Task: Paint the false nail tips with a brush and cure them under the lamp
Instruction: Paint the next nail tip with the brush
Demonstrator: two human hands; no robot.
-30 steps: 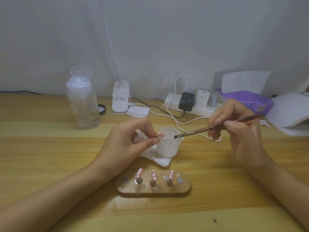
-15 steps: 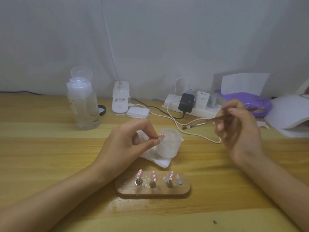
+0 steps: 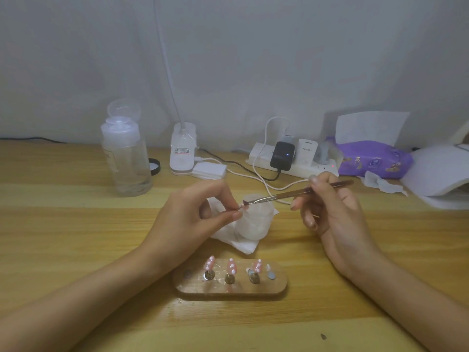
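Nearest on the table point(image 3: 76, 250), one wooden holder point(image 3: 228, 290) carries three pink nail tips point(image 3: 232, 266) upright on metal stands. Beyond it, the left hand point(image 3: 193, 214) pinches a fourth tip point(image 3: 240, 207) between curled fingers point(image 3: 223, 196). The right hand point(image 3: 332, 214), palm turned inward, grips one brush point(image 3: 286, 195). Its long axis runs left-right, bristles pointing left onto that tip. One white lamp point(image 3: 436, 171) sits far right.

The tiny nail tip point(image 3: 240, 207) is mostly hidden between the left hand's point(image 3: 193, 217) fingertips point(image 3: 234, 215).
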